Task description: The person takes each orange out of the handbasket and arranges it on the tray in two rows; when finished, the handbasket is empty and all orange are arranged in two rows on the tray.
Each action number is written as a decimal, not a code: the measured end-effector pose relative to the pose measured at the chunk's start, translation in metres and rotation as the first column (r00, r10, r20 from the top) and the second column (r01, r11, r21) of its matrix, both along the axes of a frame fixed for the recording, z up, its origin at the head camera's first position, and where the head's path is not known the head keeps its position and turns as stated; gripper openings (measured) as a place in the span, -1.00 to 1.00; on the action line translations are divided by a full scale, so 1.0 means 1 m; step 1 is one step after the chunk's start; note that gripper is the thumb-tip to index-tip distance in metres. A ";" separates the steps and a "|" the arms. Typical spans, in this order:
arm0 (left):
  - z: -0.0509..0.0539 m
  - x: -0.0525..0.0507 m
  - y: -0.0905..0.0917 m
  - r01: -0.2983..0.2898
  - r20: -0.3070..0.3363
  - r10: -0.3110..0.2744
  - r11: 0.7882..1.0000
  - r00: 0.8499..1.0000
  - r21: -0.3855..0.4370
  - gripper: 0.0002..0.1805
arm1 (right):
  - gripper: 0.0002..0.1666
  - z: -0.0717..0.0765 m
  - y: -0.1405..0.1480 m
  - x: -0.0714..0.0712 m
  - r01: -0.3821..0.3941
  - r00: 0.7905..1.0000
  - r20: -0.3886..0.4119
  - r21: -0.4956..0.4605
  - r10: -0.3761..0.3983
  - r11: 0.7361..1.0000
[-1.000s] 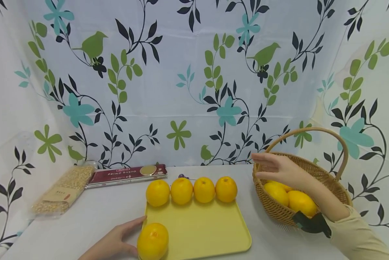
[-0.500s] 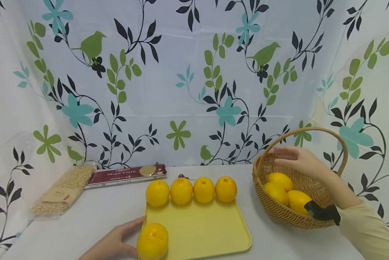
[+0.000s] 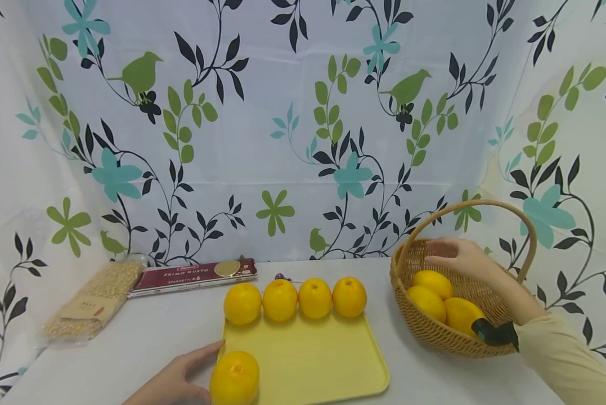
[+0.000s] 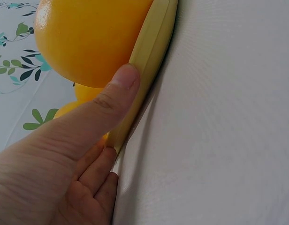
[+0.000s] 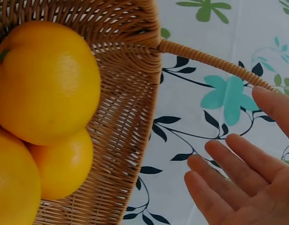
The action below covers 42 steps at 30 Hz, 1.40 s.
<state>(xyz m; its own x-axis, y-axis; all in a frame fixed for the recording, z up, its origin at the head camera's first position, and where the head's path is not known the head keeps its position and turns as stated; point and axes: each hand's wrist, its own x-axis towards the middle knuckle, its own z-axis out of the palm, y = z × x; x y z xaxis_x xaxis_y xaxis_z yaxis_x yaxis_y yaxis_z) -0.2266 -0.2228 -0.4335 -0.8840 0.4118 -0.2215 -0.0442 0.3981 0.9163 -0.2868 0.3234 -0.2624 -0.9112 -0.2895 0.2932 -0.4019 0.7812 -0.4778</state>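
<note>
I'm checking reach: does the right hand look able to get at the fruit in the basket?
Probably yes: the right hand is empty, and the fruit lies uncovered in the basket.

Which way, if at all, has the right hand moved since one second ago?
Yes: in the head view, the right hand shifted rightward relative to the basket.
</note>
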 end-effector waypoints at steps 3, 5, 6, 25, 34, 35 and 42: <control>0.000 -0.001 -0.001 0.005 -0.012 -0.005 1.000 1.000 -0.009 -0.08 | -0.40 -0.005 0.002 -0.001 0.010 0.999 0.039 0.025 -0.011 1.000; 0.000 -0.001 -0.001 0.013 -0.023 -0.013 1.000 1.000 -0.007 -0.07 | -0.39 -0.007 0.003 -0.002 0.018 0.997 0.079 0.033 -0.020 0.999; -0.001 -0.001 -0.001 0.016 -0.026 -0.016 1.000 1.000 -0.005 -0.07 | -0.38 -0.010 0.004 -0.002 0.019 0.995 0.102 0.036 -0.023 0.999; -0.002 0.001 -0.001 0.010 0.001 -0.010 1.000 1.000 0.021 -0.09 | -0.36 -0.021 0.007 -0.013 0.008 0.989 0.148 0.095 -0.022 0.995; -0.005 0.000 -0.002 0.013 -0.004 -0.013 1.000 1.000 0.018 -0.08 | -0.34 -0.029 0.004 -0.022 -0.066 0.936 0.352 0.141 0.012 0.988; -0.005 -0.001 -0.003 0.012 -0.007 -0.012 1.000 1.000 0.014 -0.07 | -0.34 -0.031 0.004 -0.022 -0.062 0.922 0.388 0.149 -0.001 0.987; -0.007 0.000 -0.004 0.026 -0.034 -0.026 1.000 0.999 0.013 -0.06 | -0.23 -0.048 0.002 -0.022 -0.009 0.856 0.502 0.255 -0.124 0.967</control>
<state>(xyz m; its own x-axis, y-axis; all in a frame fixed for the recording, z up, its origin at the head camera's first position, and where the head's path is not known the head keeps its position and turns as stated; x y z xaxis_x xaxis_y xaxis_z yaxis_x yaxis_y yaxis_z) -0.2263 -0.2270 -0.4405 -0.8799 0.4374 -0.1857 -0.0024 0.3866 0.9223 -0.3085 0.3250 -0.3102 -0.9287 -0.2322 -0.2890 -0.1044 0.9118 -0.3973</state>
